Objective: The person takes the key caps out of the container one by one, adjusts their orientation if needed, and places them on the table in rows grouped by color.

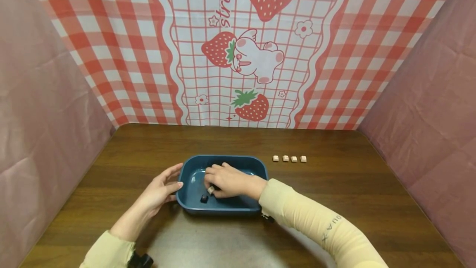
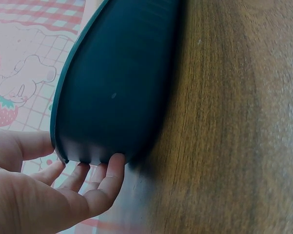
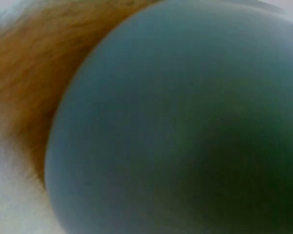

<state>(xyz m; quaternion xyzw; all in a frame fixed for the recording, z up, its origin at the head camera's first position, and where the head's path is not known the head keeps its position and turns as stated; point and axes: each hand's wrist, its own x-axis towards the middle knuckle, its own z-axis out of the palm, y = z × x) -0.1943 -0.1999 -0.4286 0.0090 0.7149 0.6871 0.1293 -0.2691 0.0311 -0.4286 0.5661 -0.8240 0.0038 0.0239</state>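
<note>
Left hand [image 1: 156, 195] and right hand [image 1: 230, 182] meet at a round-cornered blue tray [image 1: 223, 211], apparently plastic, set on a brown wood-grain tabletop [image 1: 357, 193]. The left hand grips the tray's left end, thumb at the rim, fingers parted with their tips against the outer wall. The right hand reaches down inside, fingers bent, and appears to pinch a small cream keycap [image 1: 210, 190] between thumb and finger; the right wrist view, a close blur, does not settle the grip. Just beside that piece, a small dark keycap [image 1: 204, 198] lies on the tray floor toward the near side. The right hand screens part of the tray, so what else may lie there cannot be told.

Past the tray's right end, level with its far rim, four cream keycaps [image 1: 285, 158] sit slightly apart in a short row. By all appearances, the step in hand is picking another cream piece from the tray to join them. The next move likely calls for a secure fingertip hold, a lift clear of the rim and a careful set-down in line with the row, the left hand steadying the tray. Behind hangs a red-and-white checked cloth [image 1: 141, 53] printed with strawberries.
</note>
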